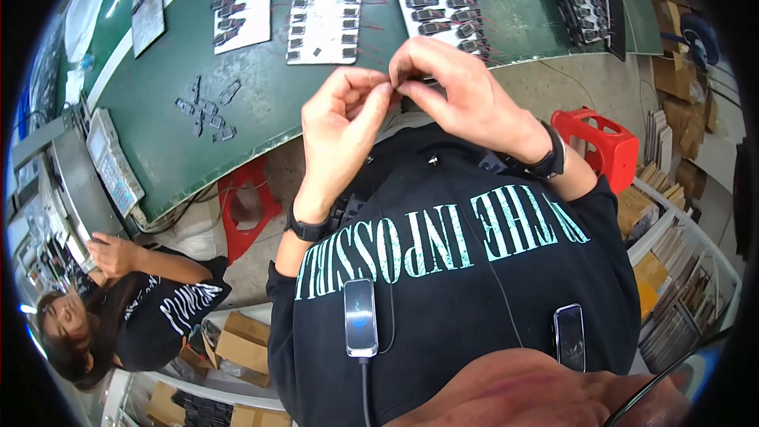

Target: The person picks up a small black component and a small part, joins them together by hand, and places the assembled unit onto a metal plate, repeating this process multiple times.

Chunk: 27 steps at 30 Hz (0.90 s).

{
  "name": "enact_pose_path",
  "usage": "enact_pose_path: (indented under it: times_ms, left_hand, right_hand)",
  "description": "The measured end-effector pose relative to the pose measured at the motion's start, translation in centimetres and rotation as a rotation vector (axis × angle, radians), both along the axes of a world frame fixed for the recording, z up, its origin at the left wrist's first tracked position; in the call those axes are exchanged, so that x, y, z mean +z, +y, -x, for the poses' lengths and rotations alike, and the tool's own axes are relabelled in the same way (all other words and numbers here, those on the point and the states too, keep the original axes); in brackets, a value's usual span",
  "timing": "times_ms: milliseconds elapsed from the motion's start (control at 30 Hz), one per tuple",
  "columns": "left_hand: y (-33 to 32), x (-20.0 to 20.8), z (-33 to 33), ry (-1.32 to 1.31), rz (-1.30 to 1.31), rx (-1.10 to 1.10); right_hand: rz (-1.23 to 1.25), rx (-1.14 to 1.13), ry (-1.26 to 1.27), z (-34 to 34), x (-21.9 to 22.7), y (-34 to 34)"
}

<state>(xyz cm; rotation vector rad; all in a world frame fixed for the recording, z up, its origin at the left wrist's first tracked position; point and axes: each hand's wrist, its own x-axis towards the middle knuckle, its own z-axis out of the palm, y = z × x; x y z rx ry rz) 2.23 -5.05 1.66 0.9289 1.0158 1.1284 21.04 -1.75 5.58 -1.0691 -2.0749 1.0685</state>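
Fingertips (382,92) of left hand (345,115) and right hand (466,93) are meeting in nearly closed pinches, perhaps steadying something too hidden to identify; toward eleven o'clock, black parts (349,24) are lining a pale board (325,9), likely for reach.

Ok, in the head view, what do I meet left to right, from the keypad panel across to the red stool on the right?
Keypad panel → loose black parts → left hand → right hand → red stool.

A green surface (273,99) spans the top of the frame; boards (322,4) lie across it, loose black parts (209,107) at upper left.
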Motion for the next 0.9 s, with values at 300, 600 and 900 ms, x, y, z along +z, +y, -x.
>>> enact_pose_path:
  times_ms: [300,600,900]
  left_hand:
    - [0.0,0.5,-1.5,0.402,-0.353,-0.046]
    - [-0.5,-0.5,-0.9,0.251,-0.258,0.085]
    - [-0.5,0.0,2.6,0.411,-0.333,0.368]
  right_hand:
    - [-0.057,-0.243,-0.097,-3.5,0.7,-0.5]
    - [-0.385,-0.306,-0.334,-4.4,-2.4,0.9]
    - [-0.484,-0.297,-0.254,-3.7,-2.1,-0.3]
